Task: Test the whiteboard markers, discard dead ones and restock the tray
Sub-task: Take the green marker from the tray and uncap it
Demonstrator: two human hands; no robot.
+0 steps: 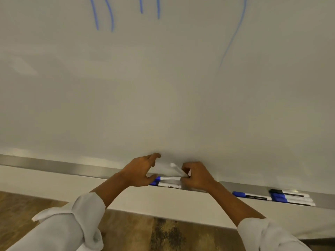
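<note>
We look down along a whiteboard [163,87] to its metal tray [54,166], which runs from lower left to right. Our right hand [196,176] is curled around a white marker barrel [177,170], pinching it so that the barrel tilts up and to the left, its free end raised above the tray and close to the board. Our left hand [140,171] hovers over the tray just beside it, fingers loosely spread and holding nothing; its thumb lies near the blue caps of two markers [167,182] that rest side by side in the tray between our hands. Whether the thumb touches them we cannot tell. Farther right in the tray lie a single blue-capped marker [251,196] and, beyond it, a cluster of three markers [290,196], one black-capped and two blue-capped. Blue test strokes [103,15] mark the top of the board, with one long blue line [233,35] at upper right. Rolled white sleeves [72,223] cover both forearms, and wood-grain floor [145,232] shows below.
</note>
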